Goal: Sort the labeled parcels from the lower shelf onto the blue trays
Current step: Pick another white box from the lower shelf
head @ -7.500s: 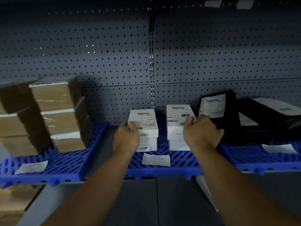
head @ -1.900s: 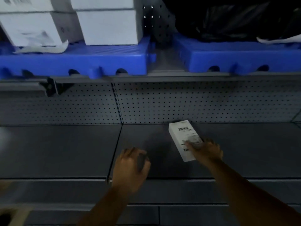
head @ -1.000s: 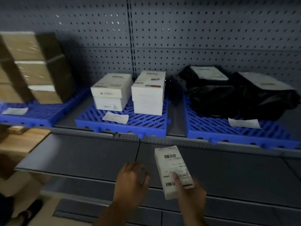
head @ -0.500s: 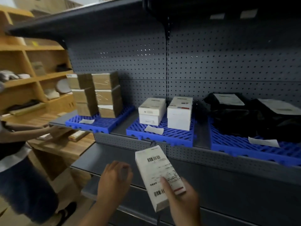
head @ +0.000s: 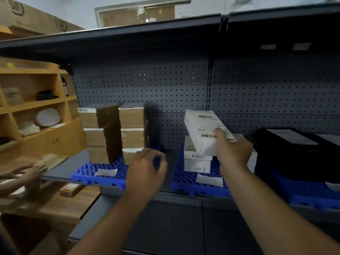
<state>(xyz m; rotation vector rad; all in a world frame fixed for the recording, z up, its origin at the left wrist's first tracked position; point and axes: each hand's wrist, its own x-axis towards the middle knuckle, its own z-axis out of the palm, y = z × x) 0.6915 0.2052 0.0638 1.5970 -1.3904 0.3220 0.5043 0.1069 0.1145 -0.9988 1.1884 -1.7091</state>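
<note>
The right hand (head: 233, 151) is clamping its grip on the white parcel (head: 206, 126), tilted just above the stacked white boxes (head: 195, 162) on the middle blue tray (head: 184, 183). The left hand (head: 147, 172) is hovering, grip loosely apart and empty, near the brown boxes (head: 110, 135); black bags (head: 294, 155) are lying rightward.

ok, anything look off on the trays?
Nothing damaged or spilled. The white parcel is tilted, but the right hand holds it above the middle blue tray. The left brown stack looks slightly staggered, possibly lens distortion.
</note>
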